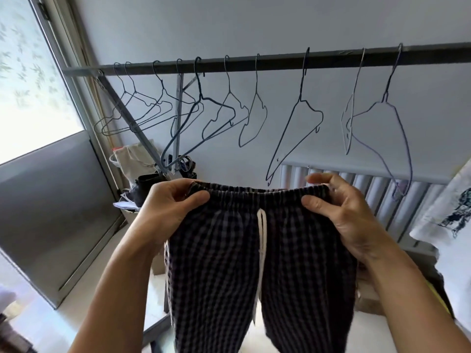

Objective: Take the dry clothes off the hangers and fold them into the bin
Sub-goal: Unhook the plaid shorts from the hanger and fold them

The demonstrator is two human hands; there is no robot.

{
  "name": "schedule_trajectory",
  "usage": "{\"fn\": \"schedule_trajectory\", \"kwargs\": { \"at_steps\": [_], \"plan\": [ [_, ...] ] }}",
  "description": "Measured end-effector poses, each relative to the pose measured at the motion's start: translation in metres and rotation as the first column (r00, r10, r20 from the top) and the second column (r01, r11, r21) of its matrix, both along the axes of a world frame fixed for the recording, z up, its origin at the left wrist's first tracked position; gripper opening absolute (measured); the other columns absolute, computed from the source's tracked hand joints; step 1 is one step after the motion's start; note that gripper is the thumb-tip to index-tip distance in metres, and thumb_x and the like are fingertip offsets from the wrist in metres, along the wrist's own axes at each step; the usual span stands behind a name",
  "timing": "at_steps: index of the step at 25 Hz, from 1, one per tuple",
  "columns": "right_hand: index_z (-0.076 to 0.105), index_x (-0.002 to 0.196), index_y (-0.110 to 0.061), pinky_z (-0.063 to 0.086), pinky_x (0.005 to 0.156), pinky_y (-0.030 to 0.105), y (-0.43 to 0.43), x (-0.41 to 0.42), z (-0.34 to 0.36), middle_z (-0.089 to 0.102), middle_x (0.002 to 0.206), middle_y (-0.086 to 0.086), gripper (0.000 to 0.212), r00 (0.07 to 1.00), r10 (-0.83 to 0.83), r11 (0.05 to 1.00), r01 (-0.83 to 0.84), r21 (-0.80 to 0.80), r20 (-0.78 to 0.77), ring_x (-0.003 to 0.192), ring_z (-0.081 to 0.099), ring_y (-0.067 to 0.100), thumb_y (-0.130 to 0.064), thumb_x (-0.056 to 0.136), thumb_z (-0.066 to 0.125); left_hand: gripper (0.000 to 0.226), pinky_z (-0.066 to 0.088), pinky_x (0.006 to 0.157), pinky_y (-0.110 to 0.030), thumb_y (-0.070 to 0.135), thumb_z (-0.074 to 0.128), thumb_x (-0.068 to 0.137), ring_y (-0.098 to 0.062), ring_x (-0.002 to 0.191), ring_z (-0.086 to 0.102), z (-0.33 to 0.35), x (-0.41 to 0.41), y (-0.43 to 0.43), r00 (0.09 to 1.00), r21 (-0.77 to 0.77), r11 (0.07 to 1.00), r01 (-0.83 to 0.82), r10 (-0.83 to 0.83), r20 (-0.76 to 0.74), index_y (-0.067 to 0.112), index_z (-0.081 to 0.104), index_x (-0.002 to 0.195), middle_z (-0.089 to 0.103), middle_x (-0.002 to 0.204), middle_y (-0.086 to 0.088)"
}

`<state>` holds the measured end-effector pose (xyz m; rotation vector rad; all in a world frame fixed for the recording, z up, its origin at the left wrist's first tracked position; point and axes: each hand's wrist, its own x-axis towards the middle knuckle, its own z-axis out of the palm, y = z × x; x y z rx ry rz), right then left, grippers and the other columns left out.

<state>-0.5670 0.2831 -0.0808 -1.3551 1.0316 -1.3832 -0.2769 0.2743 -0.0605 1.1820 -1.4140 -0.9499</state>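
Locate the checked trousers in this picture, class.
In the head view, the checked trousers hang low in the centre, held by the waistband between the left hand and right hand, below the rail of empty wire hangers.

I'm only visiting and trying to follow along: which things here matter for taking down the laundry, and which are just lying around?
Part of the job:
checked trousers, gripped at the waistband by the left hand and right hand
bare wire hangers
rail

Just lying about:
radiator
beige bag by the rack leg
window
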Motion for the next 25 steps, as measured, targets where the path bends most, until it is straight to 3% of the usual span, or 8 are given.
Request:
{"fn": "schedule_trajectory", "kwargs": {
  "at_steps": [4,7,10,12,15,20,23,25],
  "plan": [
    [0.067,0.087,0.004,0.058,0.069,0.035,-0.007,0.011,0.001,0.073,0.078,0.016,0.023,0.99,-0.127,0.967,0.139,0.212,-0.069,0.068,0.071,0.027,-0.012,0.076,0.079,0.015,0.059,0.072,-0.037,0.022,0.076,0.083,-0.024,0.07,0.069,-0.017,-0.014,-0.012,0.985,0.122,0.982,-0.147,0.157,-0.073,0.008,0.072,0.085,0.074,0.083,-0.017],
    [0.052,0.064,-0.007,0.044,0.046,0.021,-0.013,0.032,-0.003,0.055,0.047,-0.003,0.028,0.939,-0.33,0.924,0.342,0.172,-0.096,0.043,0.052,0.012,-0.013,0.08,0.075,0.023,0.06,0.073,-0.05,0.037,0.076,0.079,-0.029,0.072,0.069,-0.03,-0.038,-0.019,0.948,0.122,0.943,-0.309,0.315,-0.04,0.016,0.066,0.085,0.071,0.08,-0.014],
    [0.051,0.069,-0.013,0.038,0.048,0.023,-0.013,0.053,-0.005,0.048,0.049,-0.009,0.025,0.904,-0.419,0.904,0.424,0.059,-0.078,0.045,0.044,0.008,-0.02,0.083,0.071,0.024,0.057,0.07,-0.038,0.037,0.071,0.086,-0.013,0.07,0.063,-0.029,-0.069,-0.008,0.928,-0.038,0.928,-0.371,0.372,0.008,0.019,0.06,0.096,0.066,0.078,0.002],
    [0.057,0.082,-0.015,0.043,0.058,0.026,-0.008,0.065,-0.006,0.058,0.067,-0.005,0.021,0.889,-0.45,0.893,0.45,-0.015,-0.084,0.059,0.054,0.011,-0.028,0.084,0.072,0.023,0.05,0.066,-0.024,0.037,0.07,0.087,-0.006,0.069,0.06,-0.025,-0.086,0.002,0.938,-0.112,0.932,-0.345,0.347,0.001,0.02,0.058,0.098,0.064,0.078,0.008],
    [0.057,0.096,-0.021,0.051,0.069,0.023,-0.001,0.077,-0.007,0.063,0.089,-0.003,0.022,0.893,-0.438,0.899,0.43,-0.088,-0.101,0.079,0.062,0.009,-0.031,0.084,0.073,0.019,0.057,0.065,-0.033,0.033,0.072,0.086,-0.011,0.068,0.067,-0.025,-0.099,0.008,0.966,-0.123,0.963,-0.241,0.226,-0.122,0.024,0.057,0.093,0.067,0.075,0.004],
    [0.059,0.1,-0.02,0.055,0.066,0.018,0.01,0.082,-0.002,0.069,0.085,-0.008,0.019,0.961,-0.276,0.949,0.274,-0.153,0.013,0.081,0.068,0.002,-0.012,0.086,0.07,0.008,0.059,0.07,-0.041,0.028,0.066,0.093,-0.021,0.079,0.072,-0.027,-0.105,0.012,0.976,-0.195,0.973,-0.127,0.088,-0.201,0.021,0.062,0.095,0.072,0.087,-0.004],
    [0.058,0.108,-0.02,0.056,0.072,0.019,0.014,0.079,0.003,0.069,0.091,-0.01,0.031,0.984,-0.175,0.963,0.173,-0.206,0.007,0.087,0.068,0.004,-0.021,0.082,0.075,0.03,0.059,0.071,-0.035,0.037,0.049,0.098,-0.02,0.087,0.073,-0.019,-0.108,0.016,0.962,-0.211,0.978,-0.007,-0.051,-0.27,0.012,0.066,0.102,0.073,0.091,-0.006],
    [0.057,0.109,-0.023,0.056,0.08,0.02,0.011,0.078,0.003,0.069,0.094,-0.009,0.033,0.975,-0.219,0.954,0.208,-0.214,-0.026,0.09,0.067,0.002,-0.02,0.082,0.075,0.041,0.057,0.071,-0.027,0.042,0.043,0.096,-0.014,0.092,0.071,-0.014,-0.108,0.022,0.961,-0.238,0.969,0.065,-0.126,-0.248,0.013,0.069,0.107,0.071,0.1,-0.006]
  ]
}}
